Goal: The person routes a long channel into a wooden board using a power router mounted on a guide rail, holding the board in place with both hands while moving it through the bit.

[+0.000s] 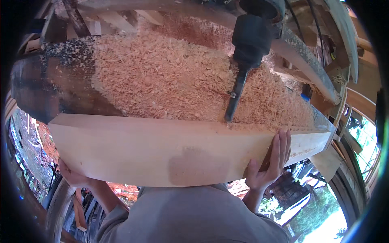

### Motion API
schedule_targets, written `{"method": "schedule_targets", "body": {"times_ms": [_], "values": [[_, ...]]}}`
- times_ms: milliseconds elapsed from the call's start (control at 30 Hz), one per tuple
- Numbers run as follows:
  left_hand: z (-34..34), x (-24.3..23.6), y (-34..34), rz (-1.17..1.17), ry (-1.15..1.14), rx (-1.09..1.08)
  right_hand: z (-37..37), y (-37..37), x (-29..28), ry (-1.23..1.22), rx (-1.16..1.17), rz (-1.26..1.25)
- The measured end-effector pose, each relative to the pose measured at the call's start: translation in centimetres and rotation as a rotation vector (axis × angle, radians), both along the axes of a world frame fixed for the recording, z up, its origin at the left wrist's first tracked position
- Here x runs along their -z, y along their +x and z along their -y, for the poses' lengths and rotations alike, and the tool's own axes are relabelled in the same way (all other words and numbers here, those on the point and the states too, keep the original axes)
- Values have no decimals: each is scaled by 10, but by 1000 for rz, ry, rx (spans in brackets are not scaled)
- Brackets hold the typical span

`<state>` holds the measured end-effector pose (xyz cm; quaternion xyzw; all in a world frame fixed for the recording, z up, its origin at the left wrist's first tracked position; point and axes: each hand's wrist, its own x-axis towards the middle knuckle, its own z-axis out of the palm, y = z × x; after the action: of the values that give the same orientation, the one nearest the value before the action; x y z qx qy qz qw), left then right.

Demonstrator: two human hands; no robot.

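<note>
A long, pale wooden beam [133, 148] lies crosswise before me along the near edge of a worktable [69, 89]. My left hand [75, 175] is closed on the beam's lower left end, its fingertips partly hidden. My right hand [269, 162] grips the beam's right part, fingers wrapped over its upper edge. A dark machine chuck [251, 38] with a long bit [237, 99] hangs above the table, the bit's tip just at the beam's far edge, left of my right hand. Whether the tip touches the wood I cannot tell. Pale shavings [162, 77] thickly cover the table behind the beam.
A long, weathered wooden bar [304, 60] slants behind the chuck at upper right. Stacked boards and scrap wood [79, 206] lie below the table on the left. More timber pieces [344, 170] stand at the right edge, with dark cables [320, 38] above.
</note>
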<state>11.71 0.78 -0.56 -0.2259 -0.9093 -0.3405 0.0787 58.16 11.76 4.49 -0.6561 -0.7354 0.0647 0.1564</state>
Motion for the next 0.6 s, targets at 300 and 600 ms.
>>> {"method": "schedule_targets", "body": {"times_ms": [300, 600], "values": [[10, 11, -17, 33, 227, 141, -4, 5, 7, 60, 0, -59], [3, 18, -19, 20, 340, 152, -6, 5, 8, 73, 18, -88]]}}
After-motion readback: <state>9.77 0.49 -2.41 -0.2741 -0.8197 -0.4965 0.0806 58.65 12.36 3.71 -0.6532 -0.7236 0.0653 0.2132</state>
